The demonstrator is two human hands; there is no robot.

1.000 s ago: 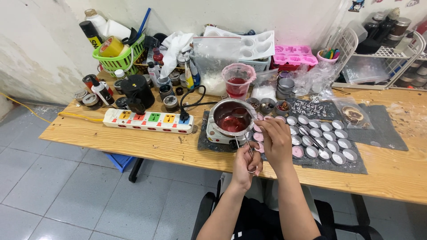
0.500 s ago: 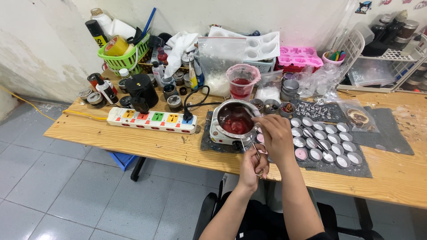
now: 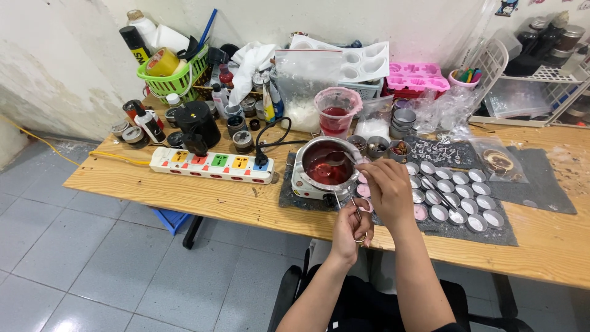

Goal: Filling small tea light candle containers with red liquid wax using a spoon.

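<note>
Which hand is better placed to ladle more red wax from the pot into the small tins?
Probably the right hand: it holds the spoon over the melting pot, with the small tins beside it. The left hand sits lower, gripping scissors.

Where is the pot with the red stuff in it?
In the head view, the pot of red liquid sits mid-table on a dark mat, just right of the white power strip and left of the small round tins.
</note>
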